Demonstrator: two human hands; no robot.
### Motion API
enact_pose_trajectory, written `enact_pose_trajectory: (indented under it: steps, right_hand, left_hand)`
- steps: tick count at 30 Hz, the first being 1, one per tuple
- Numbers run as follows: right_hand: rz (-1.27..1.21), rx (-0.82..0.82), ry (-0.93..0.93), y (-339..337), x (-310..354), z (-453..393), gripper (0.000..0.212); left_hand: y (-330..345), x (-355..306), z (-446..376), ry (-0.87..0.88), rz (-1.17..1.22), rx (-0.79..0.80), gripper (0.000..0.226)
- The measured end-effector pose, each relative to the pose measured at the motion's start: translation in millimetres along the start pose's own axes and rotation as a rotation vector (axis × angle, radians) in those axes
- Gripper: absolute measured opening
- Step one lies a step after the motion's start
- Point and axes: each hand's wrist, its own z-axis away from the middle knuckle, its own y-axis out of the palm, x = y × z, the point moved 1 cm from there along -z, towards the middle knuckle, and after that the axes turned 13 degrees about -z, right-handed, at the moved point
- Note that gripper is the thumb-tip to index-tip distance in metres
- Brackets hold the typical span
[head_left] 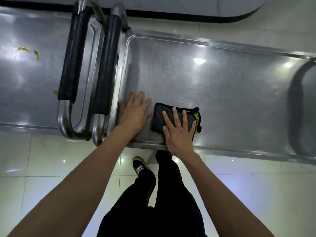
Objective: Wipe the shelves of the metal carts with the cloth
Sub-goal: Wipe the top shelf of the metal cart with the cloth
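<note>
Right hand (177, 132) flat, fingers (174, 115) spread on folded cloth (159, 117) pressed to right cart's shelf (222, 79); left hand (133, 113) flat just beside it; unwiped shelf runs rightward beyond fingertips.

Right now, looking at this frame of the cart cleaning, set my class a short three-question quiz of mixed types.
1. True or false: the right hand presses flat on the cloth.
2. Multiple choice: the left hand rests on A) a black handle, B) the right cart's shelf, C) the floor.
3. Fill in: yellow-green scraps lie on the ___ cart's shelf.

Key: 1 true. 2 B. 3 left.
</note>
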Motion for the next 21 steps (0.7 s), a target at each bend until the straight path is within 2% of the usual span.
enact_pose_trajectory:
  steps: [8, 14, 21]
  right_hand:
    - [-0.041, 0.062, 0.034, -49.5, 3.8, -141.1, 0.052]
    - [-0.019, 0.071, -0.043, -75.1, 18.0, -233.2, 0.053]
    - [0.029, 0.052, -0.107, -76.1, 24.7, -260.3, 0.055]
  left_hand:
    - [0.9, 0.2, -0.3, -0.038, 0.037, -0.011, 0.058]
    - [0.4, -5.2, -3.0, -0.119, 0.074, -0.026, 0.057]
    - [-0.8, -16.8, -7.5, -0.256, 0.154, -0.056, 0.05]
